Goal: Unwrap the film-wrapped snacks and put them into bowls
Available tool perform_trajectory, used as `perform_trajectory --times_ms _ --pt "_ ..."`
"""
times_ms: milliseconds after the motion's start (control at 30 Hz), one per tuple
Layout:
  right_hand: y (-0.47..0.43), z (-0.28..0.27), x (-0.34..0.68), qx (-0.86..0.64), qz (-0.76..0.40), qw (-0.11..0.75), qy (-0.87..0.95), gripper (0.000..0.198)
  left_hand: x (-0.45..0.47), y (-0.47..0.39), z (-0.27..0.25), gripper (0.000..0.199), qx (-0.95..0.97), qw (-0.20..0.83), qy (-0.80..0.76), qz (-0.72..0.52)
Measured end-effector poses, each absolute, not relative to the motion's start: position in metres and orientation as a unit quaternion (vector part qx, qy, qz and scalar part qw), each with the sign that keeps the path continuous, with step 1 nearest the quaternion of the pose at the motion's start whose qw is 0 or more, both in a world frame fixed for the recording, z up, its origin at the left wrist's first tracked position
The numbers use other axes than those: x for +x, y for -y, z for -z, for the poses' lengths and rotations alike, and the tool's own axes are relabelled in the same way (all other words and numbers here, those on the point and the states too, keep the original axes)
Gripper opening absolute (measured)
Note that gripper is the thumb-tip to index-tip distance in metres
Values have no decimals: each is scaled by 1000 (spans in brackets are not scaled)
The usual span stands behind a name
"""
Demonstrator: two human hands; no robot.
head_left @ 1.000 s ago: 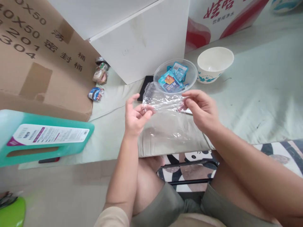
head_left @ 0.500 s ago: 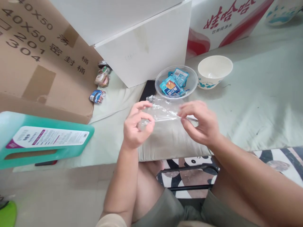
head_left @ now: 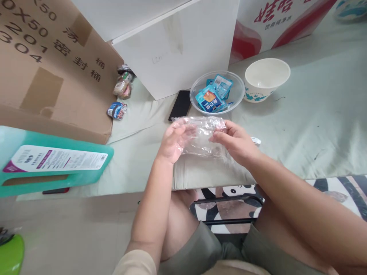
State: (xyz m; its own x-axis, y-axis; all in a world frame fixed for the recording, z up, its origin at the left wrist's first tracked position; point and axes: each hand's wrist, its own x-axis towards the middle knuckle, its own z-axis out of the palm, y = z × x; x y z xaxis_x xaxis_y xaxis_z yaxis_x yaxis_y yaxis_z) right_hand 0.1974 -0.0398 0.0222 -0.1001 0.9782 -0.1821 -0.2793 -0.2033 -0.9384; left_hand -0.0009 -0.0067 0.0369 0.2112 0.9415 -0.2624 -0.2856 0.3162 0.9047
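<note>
A crumpled clear plastic bag stretches between my two hands above the table's front part. My left hand grips its left end; the film overlaps the fingers, which show through it. At the other end, my right hand pinches the bag between thumb and fingers. Just beyond the bag stands a clear plastic bowl with several blue snack packets in it. A black phone lies left of this bowl. Beside my right hand a small white object is partly hidden.
A white paper bowl stands right of the clear one. Behind are a white box and a red-and-white carton. At left are a cardboard box, a green liquid jug and small wrapped snacks.
The plastic bag is bunched closer and spread wider over the left fingers. My left hand has turned and moved up; my right hand has shifted slightly. The view has tilted a little.
</note>
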Motion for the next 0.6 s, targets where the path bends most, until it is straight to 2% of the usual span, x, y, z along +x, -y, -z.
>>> perform_trajectory --times_ms 67,133,233,333,500,600 --pt "39 -20 197 -446 -636 532 336 23 1 8 -34 51 375 738 -439 -350" --pt "37 -17 197 -450 -658 525 299 26 5 9 -31 43 384 735 -461 -316" --pt "36 -13 199 -459 -709 441 304 31 8 7 -29 35 390 689 -491 -363" --pt "37 -10 201 -472 -720 374 346 30 4 3 -30 36 413 666 -509 -356" --pt "37 -12 205 -495 -690 392 353 26 -10 3 -31 38 484 656 -507 -279" --pt "38 -14 204 -466 -704 409 345 30 -14 5 -33 42 478 663 -490 -303"
